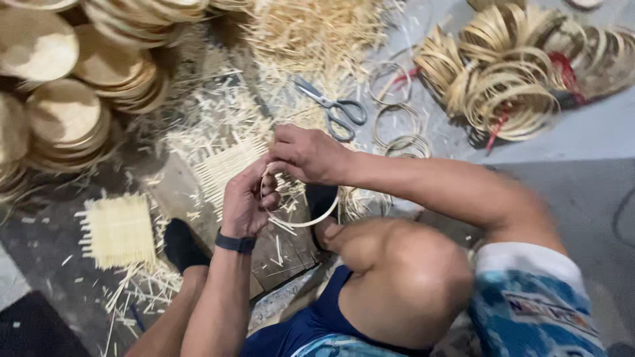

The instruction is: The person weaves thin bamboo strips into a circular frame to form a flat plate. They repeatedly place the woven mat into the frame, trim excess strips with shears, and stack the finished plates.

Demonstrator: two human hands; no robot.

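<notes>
- Both hands meet at frame centre on a thin pale strip (311,221) bent into a loop
- Left hand (246,205) is closed on the loop's left side, fingers curled round it
- Right hand (305,153) pinches its top just above, touching the left
- The loop's free curve hangs lower right of both grips, over the knee (397,277)
- Scissors (334,107) lie above, nearer the right hand

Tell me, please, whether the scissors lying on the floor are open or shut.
Shut: the scissors lie flat among the straw scraps, both blades together as one point, the handle loops side by side.
</notes>
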